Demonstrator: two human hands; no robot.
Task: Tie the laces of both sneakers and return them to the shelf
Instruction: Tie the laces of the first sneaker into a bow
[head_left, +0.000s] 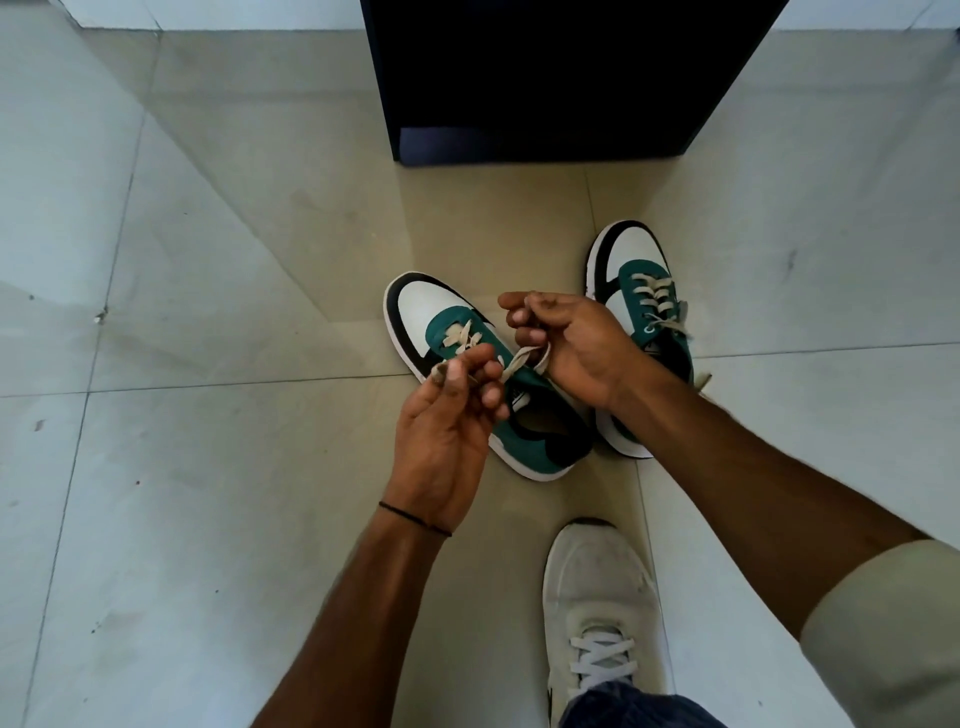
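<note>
Laces (521, 360) partly behind curled hands (441, 431) (576, 343)

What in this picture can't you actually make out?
- Head view: how the lace on the near sneaker is crossed; the left hand and right hand pinching it cover it.
- Head view: the far sneaker's opening, behind the right hand and its forearm.
- Head view: the dark shelf unit's top, cut by the upper edge.
- Head view: the worn white shoe's heel, under a trouser leg.
</note>
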